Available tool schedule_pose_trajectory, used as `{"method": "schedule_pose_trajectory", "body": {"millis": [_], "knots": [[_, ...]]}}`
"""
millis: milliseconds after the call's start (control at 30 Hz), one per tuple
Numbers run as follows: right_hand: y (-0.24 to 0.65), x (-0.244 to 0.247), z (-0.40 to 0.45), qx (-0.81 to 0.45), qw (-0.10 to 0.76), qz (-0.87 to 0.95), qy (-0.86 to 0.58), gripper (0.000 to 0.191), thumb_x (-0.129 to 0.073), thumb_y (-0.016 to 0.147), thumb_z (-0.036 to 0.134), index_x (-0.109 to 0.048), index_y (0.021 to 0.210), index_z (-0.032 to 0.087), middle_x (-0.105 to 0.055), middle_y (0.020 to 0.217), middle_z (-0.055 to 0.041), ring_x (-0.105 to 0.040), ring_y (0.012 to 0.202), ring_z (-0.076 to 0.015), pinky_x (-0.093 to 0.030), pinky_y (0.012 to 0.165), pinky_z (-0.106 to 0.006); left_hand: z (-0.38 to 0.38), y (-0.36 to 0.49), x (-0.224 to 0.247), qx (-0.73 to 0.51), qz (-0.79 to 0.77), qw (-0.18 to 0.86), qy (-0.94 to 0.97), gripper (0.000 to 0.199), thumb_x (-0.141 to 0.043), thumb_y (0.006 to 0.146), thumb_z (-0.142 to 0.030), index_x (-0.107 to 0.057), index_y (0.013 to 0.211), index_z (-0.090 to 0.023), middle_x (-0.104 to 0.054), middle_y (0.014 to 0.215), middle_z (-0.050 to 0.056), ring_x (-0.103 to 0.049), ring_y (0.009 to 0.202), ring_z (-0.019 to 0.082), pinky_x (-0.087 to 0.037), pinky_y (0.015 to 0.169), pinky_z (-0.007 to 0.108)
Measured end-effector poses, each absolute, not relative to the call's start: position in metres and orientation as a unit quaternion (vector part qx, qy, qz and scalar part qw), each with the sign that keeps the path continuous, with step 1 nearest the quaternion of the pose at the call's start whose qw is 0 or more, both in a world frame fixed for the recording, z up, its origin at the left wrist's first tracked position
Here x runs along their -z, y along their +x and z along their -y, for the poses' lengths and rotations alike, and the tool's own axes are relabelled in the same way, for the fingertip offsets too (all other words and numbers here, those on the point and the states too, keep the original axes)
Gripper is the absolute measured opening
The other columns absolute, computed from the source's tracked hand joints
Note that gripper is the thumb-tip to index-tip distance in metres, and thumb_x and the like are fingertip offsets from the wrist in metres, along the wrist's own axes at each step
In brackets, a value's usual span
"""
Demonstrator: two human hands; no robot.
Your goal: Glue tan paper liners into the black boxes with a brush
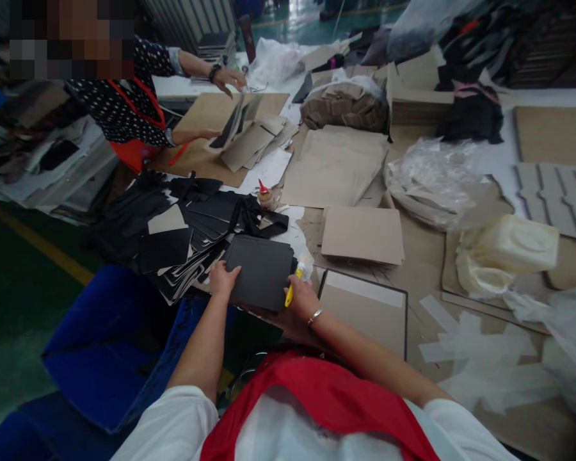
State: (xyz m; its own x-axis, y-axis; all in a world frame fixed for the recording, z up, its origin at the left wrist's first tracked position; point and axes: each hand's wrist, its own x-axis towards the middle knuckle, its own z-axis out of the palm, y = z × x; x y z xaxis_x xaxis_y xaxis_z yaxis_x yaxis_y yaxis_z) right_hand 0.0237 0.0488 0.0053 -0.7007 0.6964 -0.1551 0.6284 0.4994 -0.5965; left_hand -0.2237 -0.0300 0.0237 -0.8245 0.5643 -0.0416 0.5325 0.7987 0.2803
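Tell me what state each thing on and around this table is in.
Left hand: gripping the black sheets' edge
Black sheets: stacked, flat
Right hand: holding the yellow tool
Yellow tool: tilted
Red-tipped bottle: upright
Pale strips: scattered, overlapping
Clear plastic: crumpled
Blue bin: open

Indoor light, dim to moderate, soft shadows; the floor (24, 307) at left and the blue bin (110, 346) go dark, while the far floor at top shows glare and the clear plastic bag (432, 179) has small highlights. Wide-angle distortion, edges stretched and smeared, right side hazy. Fine detail soft throughout, a pixelated block covers the top left.
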Motion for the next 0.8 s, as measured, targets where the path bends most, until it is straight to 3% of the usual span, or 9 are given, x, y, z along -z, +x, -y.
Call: {"method": "schedule_pose_trajectory", "body": {"millis": [200, 333, 400, 600, 800], "knots": [[0.024, -0.011, -0.056, -0.311, 0.068, 0.856, -0.407, 0.019, -0.051, 0.088, 0.024, -0.052, 0.106, 0.018, -0.065, 0.091, -0.0075, -0.061, 0.079, -0.0178, -0.044, 0.072, -0.028, 0.036, -0.236, -0.029, -0.238, -0.938, 0.192, 0.165, 0.033, -0.068, 0.061, -0.042, -0.059, 0.078, -0.016, -0.065, 0.080, 0.005, -0.061, 0.079, 0.021, -0.047, 0.073, 0.033], [0.050, -0.019, -0.055, -0.304, 0.140, 0.843, -0.420, 0.018, -0.045, 0.090, 0.024, -0.053, 0.105, 0.021, -0.064, 0.096, -0.0057, -0.061, 0.086, -0.0163, -0.046, 0.073, -0.026, 0.047, -0.223, -0.028, -0.407, -0.864, 0.278, 0.098, 0.035, -0.068, 0.054, -0.046, -0.056, 0.072, -0.018, -0.055, 0.061, -0.004, -0.050, 0.053, 0.012, -0.040, 0.051, 0.024], [0.078, -0.022, -0.053, -0.287, 0.185, 0.825, -0.450, 0.018, -0.045, 0.090, 0.025, -0.053, 0.105, 0.021, -0.064, 0.095, -0.0052, -0.061, 0.085, -0.0155, -0.047, 0.075, -0.025, 0.046, -0.203, -0.031, -0.442, -0.830, 0.325, 0.105, 0.039, -0.071, 0.049, -0.045, -0.055, 0.072, -0.018, -0.052, 0.059, -0.006, -0.046, 0.050, 0.009, -0.035, 0.046, 0.020], [0.209, -0.017, -0.035, -0.192, 0.221, 0.764, -0.575, 0.019, -0.042, 0.090, 0.029, -0.055, 0.099, 0.018, -0.064, 0.088, -0.0072, -0.061, 0.079, -0.0174, -0.049, 0.074, -0.030, 0.018, -0.092, -0.035, -0.378, -0.770, 0.434, 0.275, 0.041, -0.068, 0.060, -0.046, -0.059, 0.089, -0.018, -0.065, 0.073, 0.000, -0.060, 0.066, 0.015, -0.046, 0.060, 0.025], [0.285, 0.008, -0.034, -0.144, 0.181, 0.740, -0.632, 0.020, -0.041, 0.089, 0.029, -0.053, 0.099, 0.016, -0.064, 0.088, -0.0086, -0.062, 0.079, -0.0193, -0.049, 0.070, -0.033, -0.015, -0.013, -0.011, -0.291, -0.754, 0.381, 0.449, 0.028, -0.059, 0.074, -0.038, -0.062, 0.092, -0.017, -0.067, 0.081, 0.004, -0.063, 0.076, 0.017, -0.048, 0.075, 0.030]]}}
